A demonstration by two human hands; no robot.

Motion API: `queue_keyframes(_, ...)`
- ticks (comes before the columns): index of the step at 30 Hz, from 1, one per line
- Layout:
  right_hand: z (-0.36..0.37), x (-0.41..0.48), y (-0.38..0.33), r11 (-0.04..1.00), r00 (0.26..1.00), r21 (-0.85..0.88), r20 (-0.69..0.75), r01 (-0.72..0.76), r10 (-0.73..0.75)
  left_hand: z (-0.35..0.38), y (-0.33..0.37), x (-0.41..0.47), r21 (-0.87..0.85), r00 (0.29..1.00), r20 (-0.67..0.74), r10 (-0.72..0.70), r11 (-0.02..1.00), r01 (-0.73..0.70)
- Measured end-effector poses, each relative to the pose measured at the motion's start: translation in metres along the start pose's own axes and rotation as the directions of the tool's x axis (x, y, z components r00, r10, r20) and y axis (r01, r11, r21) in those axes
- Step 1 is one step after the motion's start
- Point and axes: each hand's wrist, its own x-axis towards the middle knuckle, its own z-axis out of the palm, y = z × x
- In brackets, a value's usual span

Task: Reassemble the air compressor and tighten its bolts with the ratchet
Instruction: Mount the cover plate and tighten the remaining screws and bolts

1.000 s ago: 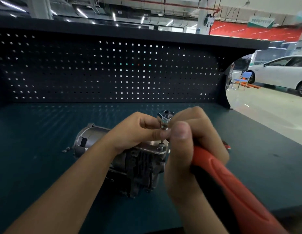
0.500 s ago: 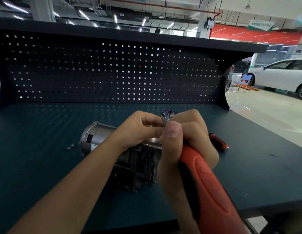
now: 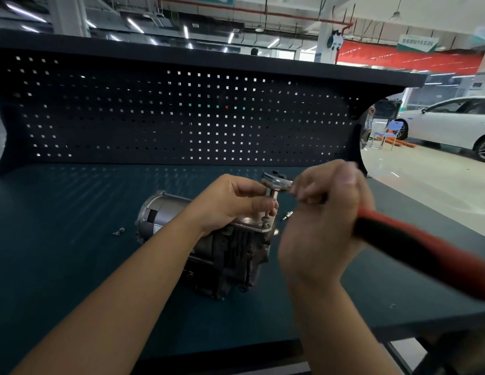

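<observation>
The left hand (image 3: 230,203) pinches the upright shaft of the ratchet (image 3: 398,239), which stands directly under its fingers on the top corner of the air compressor (image 3: 227,250), and the right hand (image 3: 325,215) grasps the red handle stretching rightward.

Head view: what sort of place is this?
Probably an automotive workshop or training bay: dark workbench with pegboard back, white car parked on the floor behind, strip lights overhead.

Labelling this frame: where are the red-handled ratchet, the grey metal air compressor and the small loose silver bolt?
red-handled ratchet (image 3: 425,250), head view, on its handle.
grey metal air compressor (image 3: 165,212), head view, on its motor housing.
small loose silver bolt (image 3: 287,215), head view, on its shank.
</observation>
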Motion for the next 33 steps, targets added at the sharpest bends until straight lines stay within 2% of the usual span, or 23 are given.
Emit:
queue_keyframes(1,0.000,0.001,0.001,0.999,1.000,0.030,-0.024,0.010,-0.009,0.000,-0.001,0.000,-0.010,1.000,0.010,-0.012,1.000,0.012)
queue_keyframes(3,-0.001,0.009,-0.005,0.950,0.997,0.312,-0.069,-0.020,0.044,-0.001,-0.004,0.000,-0.006,1.000,0.020,-0.023,1.000,0.023)
queue_keyframes(4,0.000,0.016,-0.008,0.904,0.993,0.423,-0.061,-0.067,0.103,-0.002,-0.005,0.001,-0.014,0.999,0.019,-0.029,0.999,0.029)
queue_keyframes(7,-0.011,0.038,0.004,0.769,0.940,0.577,-0.007,-0.275,0.342,-0.003,-0.007,0.001,-0.028,1.000,0.016,-0.022,0.999,0.022)
queue_keyframes(9,-0.018,0.051,0.017,0.564,0.848,0.720,0.065,-0.404,0.525,-0.003,-0.006,0.001,-0.038,1.000,0.023,-0.021,0.999,0.021)
queue_keyframes(12,-0.024,0.058,0.039,0.209,0.715,0.893,0.161,-0.400,0.681,-0.003,-0.007,0.002,-0.039,0.999,0.033,-0.014,0.999,0.015)
queue_keyframes(13,-0.025,0.057,0.043,0.156,0.694,0.913,0.165,-0.376,0.701,-0.003,-0.007,0.002,-0.038,0.999,0.032,-0.012,0.999,0.013)
queue_keyframes(14,-0.025,0.056,0.045,0.152,0.694,0.921,0.154,-0.359,0.704,-0.003,-0.007,0.002,-0.038,1.000,0.030,-0.009,0.999,0.010)
queue_keyframes(15,-0.025,0.055,0.044,0.193,0.716,0.918,0.127,-0.347,0.687,-0.003,-0.007,0.002,-0.036,1.000,0.031,-0.006,0.999,0.007)
queue_keyframes(20,-0.016,0.048,0.016,0.573,0.853,0.758,-0.043,-0.311,0.520,-0.004,-0.007,0.001,-0.011,0.999,0.035,-0.008,1.000,0.008)
queue_keyframes(23,-0.010,0.036,0.005,0.732,0.910,0.642,-0.124,-0.230,0.395,-0.003,-0.007,0.001,-0.006,1.000,0.022,-0.006,1.000,0.007)
queue_keyframes(26,-0.001,0.020,0.001,0.845,0.959,0.524,-0.168,-0.108,0.227,-0.001,-0.006,0.001,0.016,1.000,0.001,0.001,1.000,-0.001)
queue_keyframes(29,0.006,0.004,0.002,0.941,0.992,0.337,-0.129,0.040,0.004,0.001,-0.004,0.001,0.029,1.000,-0.014,0.002,1.000,-0.001)
queue_keyframes(31,0.008,-0.009,0.003,0.971,0.984,0.160,-0.058,0.178,-0.171,0.001,-0.004,0.002,0.034,1.000,-0.020,0.013,0.999,-0.013)
queue_keyframes(33,0.012,-0.019,0.004,0.947,0.947,0.011,0.030,0.320,-0.320,0.001,-0.003,0.001,0.051,0.999,-0.015,0.030,0.998,-0.029)
